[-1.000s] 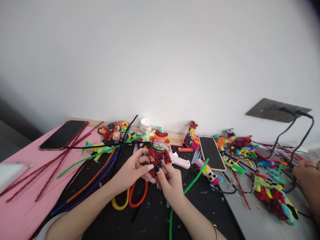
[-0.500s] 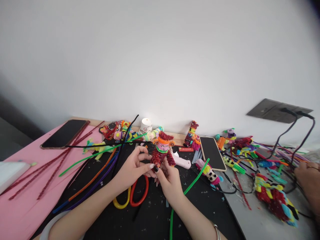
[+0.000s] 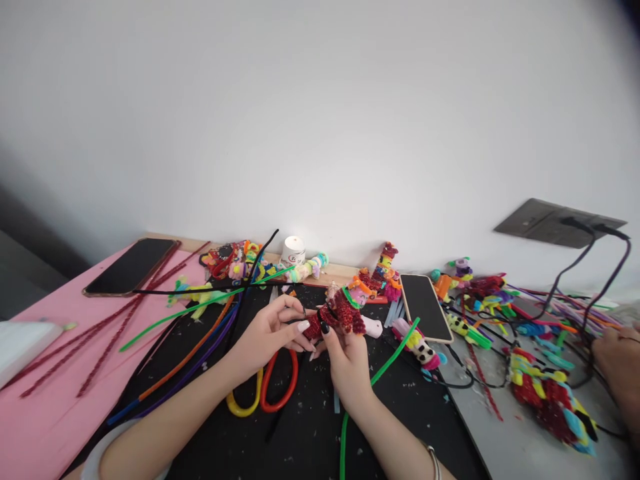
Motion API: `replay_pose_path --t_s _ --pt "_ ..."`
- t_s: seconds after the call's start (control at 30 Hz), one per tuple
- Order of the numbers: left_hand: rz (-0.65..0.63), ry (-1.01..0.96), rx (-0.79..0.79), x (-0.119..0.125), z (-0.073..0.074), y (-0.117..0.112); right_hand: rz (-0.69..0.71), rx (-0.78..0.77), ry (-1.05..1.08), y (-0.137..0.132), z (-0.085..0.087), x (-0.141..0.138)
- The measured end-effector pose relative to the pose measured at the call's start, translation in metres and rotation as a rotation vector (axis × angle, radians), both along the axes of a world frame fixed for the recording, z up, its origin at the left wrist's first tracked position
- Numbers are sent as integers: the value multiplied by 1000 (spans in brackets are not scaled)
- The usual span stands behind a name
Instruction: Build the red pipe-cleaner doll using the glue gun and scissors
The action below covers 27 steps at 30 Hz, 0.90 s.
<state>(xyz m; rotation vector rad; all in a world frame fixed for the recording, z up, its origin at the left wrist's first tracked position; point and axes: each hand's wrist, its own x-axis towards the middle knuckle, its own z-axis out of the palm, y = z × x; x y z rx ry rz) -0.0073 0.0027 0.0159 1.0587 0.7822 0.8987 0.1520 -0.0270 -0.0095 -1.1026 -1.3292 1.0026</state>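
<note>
Both hands hold a small doll (image 3: 343, 309) made of red glitter pipe cleaners, with a pink face, green collar and orange hat. The doll lies tilted, head toward the right. My left hand (image 3: 267, 331) pinches its lower end with the fingertips. My right hand (image 3: 345, 357) grips the body from below, the thumb with a dark nail on top. They hover over a black mat (image 3: 300, 427). A pink glue gun (image 3: 370, 325) lies just behind the doll.
Long pipe cleaners in green (image 3: 200, 308), orange, purple and red (image 3: 95, 347) fan out at left. Red and yellow scissors (image 3: 265, 390) lie under the hands. Two phones (image 3: 131, 265) (image 3: 424, 305), several finished figures, cables and a wall socket (image 3: 555, 220) are nearby. Another person's hand (image 3: 620, 360) works at right.
The doll was upright a second ago; it has been tipped over to the right and now lies nearly sideways. Both hands stay on it, shifted slightly right.
</note>
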Motion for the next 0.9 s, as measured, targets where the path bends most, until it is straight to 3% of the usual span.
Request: replay_pose_path --t_s 0.27,0.57,0.9 --pt "192 104 108 -6 2 3 -79 3 -43 2 4 1" --pt "209 123 166 -4 5 3 -74 1 -33 2 2 1" --pt "159 91 149 -7 -3 5 -74 -49 -108 2 3 1"
